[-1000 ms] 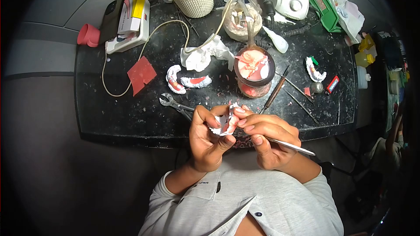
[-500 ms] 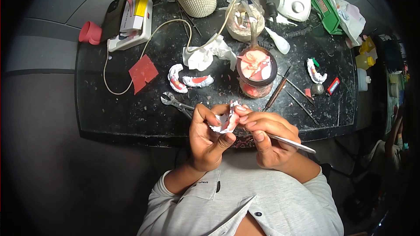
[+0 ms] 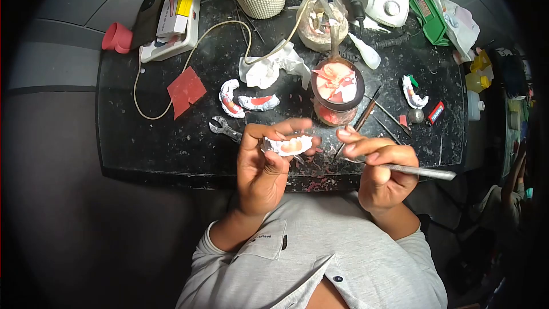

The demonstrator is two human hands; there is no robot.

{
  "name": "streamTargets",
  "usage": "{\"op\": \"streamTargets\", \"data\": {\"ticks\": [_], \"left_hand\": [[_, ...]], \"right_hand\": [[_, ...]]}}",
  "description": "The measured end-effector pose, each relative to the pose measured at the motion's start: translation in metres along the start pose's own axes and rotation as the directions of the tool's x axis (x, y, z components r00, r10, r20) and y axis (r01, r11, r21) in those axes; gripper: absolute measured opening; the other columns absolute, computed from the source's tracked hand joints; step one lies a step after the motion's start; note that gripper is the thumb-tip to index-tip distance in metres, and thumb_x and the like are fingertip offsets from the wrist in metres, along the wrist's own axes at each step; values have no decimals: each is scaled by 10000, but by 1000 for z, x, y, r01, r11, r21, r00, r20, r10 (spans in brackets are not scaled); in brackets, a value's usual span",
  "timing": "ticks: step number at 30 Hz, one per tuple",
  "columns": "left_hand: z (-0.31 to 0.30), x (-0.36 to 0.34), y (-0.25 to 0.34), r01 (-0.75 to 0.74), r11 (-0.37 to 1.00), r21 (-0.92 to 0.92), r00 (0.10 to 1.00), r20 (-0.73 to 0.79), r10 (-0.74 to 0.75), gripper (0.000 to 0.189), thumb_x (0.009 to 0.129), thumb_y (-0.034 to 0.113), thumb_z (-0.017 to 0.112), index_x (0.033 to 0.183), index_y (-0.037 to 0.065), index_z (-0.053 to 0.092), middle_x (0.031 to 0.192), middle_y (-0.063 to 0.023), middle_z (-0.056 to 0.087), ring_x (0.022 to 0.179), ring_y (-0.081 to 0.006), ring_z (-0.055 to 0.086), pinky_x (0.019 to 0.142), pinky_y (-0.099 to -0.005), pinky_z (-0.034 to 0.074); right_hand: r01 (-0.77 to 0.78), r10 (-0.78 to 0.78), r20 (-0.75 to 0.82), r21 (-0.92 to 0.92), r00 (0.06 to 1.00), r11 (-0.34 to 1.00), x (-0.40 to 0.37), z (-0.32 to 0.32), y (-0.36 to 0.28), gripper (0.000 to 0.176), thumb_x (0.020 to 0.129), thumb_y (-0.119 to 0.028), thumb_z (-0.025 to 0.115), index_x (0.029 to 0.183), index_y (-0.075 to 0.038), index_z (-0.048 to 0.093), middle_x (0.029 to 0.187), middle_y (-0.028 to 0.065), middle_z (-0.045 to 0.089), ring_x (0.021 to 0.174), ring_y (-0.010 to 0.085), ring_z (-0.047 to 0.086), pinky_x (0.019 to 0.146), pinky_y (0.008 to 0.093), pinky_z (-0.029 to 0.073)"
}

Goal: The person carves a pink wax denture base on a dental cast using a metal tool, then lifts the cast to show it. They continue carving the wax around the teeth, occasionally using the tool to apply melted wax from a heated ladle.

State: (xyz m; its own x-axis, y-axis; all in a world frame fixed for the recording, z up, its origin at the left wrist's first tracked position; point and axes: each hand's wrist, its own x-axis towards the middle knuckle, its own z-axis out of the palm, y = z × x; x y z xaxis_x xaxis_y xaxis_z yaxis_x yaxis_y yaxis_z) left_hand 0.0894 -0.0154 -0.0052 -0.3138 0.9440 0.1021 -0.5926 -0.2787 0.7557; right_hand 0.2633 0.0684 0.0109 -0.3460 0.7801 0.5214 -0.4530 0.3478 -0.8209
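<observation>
Left hand (image 3: 260, 174) grips one cast (image 3: 287, 145) — right hand (image 3: 380, 177), one spatula (image 3: 412, 170) (three casts (image 3: 259, 102) beyond).

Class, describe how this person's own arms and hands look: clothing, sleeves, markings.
The left hand and right hand are bare: no gloves seen. Light grey sleeves end at the forearms; the shirt bears small dark lettering.

No text can be read with certainty. The small print on the shirt pocket (image 3: 264, 239) is blurred. The label on the green box (image 3: 421, 4) is too small to make out.
</observation>
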Motion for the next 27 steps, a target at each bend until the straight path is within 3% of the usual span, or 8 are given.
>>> {"op": "streamTargets", "data": {"ticks": [4, 8, 10, 13, 18, 20, 22, 27], "left_hand": [[-1, -2, 2, 16, 1000, 4, 999, 50, -16, 406, 1048, 340, 603, 1227, 16, 436, 1189, -279, 641, 974, -281, 711, 876, -404, 589], [1, -4, 4, 23, 993, 114, 998, 56, -30, 493, 1023, 391, 635, 1239, -11, 447, 1084, -232, 687, 897, -235, 717, 826, -377, 602], [2, -6, 3, 18, 987, 159, 999, 29, -23, 514, 1011, 403, 651, 1239, -15, 455, 1074, -207, 689, 900, -219, 714, 831, -372, 601], [-1, -10, 1, 48, 968, 245, 999, -16, -46, 568, 982, 468, 651, 1222, -13, 468, 1037, -168, 682, 919, -207, 704, 842, -360, 589], [3, -10, -1, 61, 967, 246, 997, -64, -46, 604, 957, 509, 656, 1205, -17, 488, 1040, -121, 654, 956, -175, 680, 872, -324, 565], [7, -7, 0, 25, 979, 200, 998, -59, -14, 539, 990, 415, 681, 1220, -36, 496, 1005, -116, 681, 845, -152, 694, 717, -296, 607], [5, -8, 2, 45, 980, 196, 997, -68, -33, 535, 992, 409, 680, 1222, -36, 492, 1009, -120, 681, 849, -159, 699, 722, -309, 615], [8, -8, -3, 45, 986, 163, 997, -68, -34, 492, 1005, 372, 673, 1214, -27, 475, 1065, -166, 691, 930, -207, 720, 781, -343, 630]], "right_hand": [[-109, 112, -50, 44, 992, 993, -7, -1, -6, 321, 1049, -281, 623, 1040, 3, 474, 827, 251, 735, 891, 358, 774, 972, 550, 570], [-100, 99, 28, 33, 995, 994, -7, -5, -8, 269, 1058, -221, 614, 1056, 23, 502, 824, 232, 738, 908, 352, 776, 953, 527, 586], [-66, 79, 90, -137, 993, 988, -2, -2, -11, 191, 1042, -111, 622, 1091, 56, 543, 872, 223, 746, 983, 359, 767, 953, 499, 593], [-61, 82, 103, -196, 991, 979, -1, 3, -13, 130, 1008, 3, 621, 1112, 70, 580, 972, 241, 754, 1045, 362, 752, 956, 483, 593], [-50, 84, 137, -235, 987, 971, 2, 8, -14, 202, 940, 75, 684, 1137, 106, 650, 1065, 249, 750, 1086, 355, 743, 950, 410, 598], [18, 39, 176, -314, 984, 949, 9, 9, -15, 198, 925, 76, 697, 1119, 96, 664, 1071, 253, 748, 1073, 358, 747, 936, 406, 601], [98, -5, 214, -427, 977, 899, 12, 10, -19, 197, 883, 80, 732, 1076, 73, 696, 1082, 259, 740, 1038, 355, 753, 883, 390, 609], [65, 18, 193, -416, 981, 907, 8, 13, -15, 209, 875, 100, 728, 1081, 84, 697, 1076, 250, 739, 1024, 333, 754, 859, 381, 610]]}}
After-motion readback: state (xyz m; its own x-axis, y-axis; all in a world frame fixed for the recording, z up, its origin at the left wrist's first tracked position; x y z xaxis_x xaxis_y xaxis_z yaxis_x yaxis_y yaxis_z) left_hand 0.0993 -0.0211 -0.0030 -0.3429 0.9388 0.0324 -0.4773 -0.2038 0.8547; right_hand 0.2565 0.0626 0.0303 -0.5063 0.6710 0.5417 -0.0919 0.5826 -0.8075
